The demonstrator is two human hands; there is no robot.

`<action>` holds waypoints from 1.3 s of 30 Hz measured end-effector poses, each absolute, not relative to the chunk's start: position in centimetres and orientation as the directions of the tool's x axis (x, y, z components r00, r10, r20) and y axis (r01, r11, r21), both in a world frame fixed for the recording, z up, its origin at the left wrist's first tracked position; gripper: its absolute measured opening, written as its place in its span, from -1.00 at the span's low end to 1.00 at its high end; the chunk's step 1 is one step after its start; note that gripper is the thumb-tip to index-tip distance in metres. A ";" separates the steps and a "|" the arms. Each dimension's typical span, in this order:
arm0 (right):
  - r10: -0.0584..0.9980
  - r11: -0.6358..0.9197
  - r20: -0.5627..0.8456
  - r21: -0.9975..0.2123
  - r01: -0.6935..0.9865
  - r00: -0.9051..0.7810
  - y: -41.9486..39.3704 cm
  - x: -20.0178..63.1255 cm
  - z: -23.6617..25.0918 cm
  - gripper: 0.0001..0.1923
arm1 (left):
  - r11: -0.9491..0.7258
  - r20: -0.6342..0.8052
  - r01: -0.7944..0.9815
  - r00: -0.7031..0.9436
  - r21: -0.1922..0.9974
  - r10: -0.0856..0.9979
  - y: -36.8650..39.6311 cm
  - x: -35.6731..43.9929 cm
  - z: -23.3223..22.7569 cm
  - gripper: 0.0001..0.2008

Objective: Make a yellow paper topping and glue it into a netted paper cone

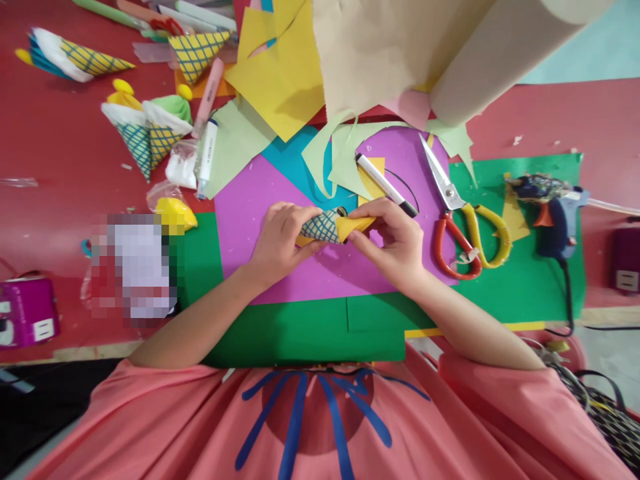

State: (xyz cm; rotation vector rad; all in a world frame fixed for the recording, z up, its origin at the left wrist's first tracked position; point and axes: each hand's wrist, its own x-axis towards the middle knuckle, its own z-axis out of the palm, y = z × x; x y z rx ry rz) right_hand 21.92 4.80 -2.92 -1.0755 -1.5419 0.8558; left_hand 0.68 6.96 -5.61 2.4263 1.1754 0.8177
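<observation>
A small paper cone [321, 225] with a blue crosshatch pattern lies sideways between my hands, its pointed end toward the left. My left hand [285, 239] is closed round the cone's body, partly hiding its tip. From the wide end sticks out a yellow soft clay piece [357, 227], pinched between the thumb and fingers of my right hand [393, 243]. Both hands are above a purple sheet [260, 200]. Near my right hand lie a black-capped white marker [383, 181] and scissors [453, 200] with red and yellow handles.
Finished-looking cones with clay tops [85, 57] lie at the upper left. Bagged yellow clay [175, 212] is left of the purple sheet. A glue gun [557, 210] rests on the green sheet [530, 293] at right. A large paper roll [495, 53] and yellow paper [280, 87] lie beyond.
</observation>
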 end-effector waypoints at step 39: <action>0.910 0.414 0.407 -0.890 0.190 -0.076 5.7 23.1 -2.8 -0.73 | -0.488 0.195 0.561 0.501 0.669 0.843 7.1 0.5 -4.4 -0.55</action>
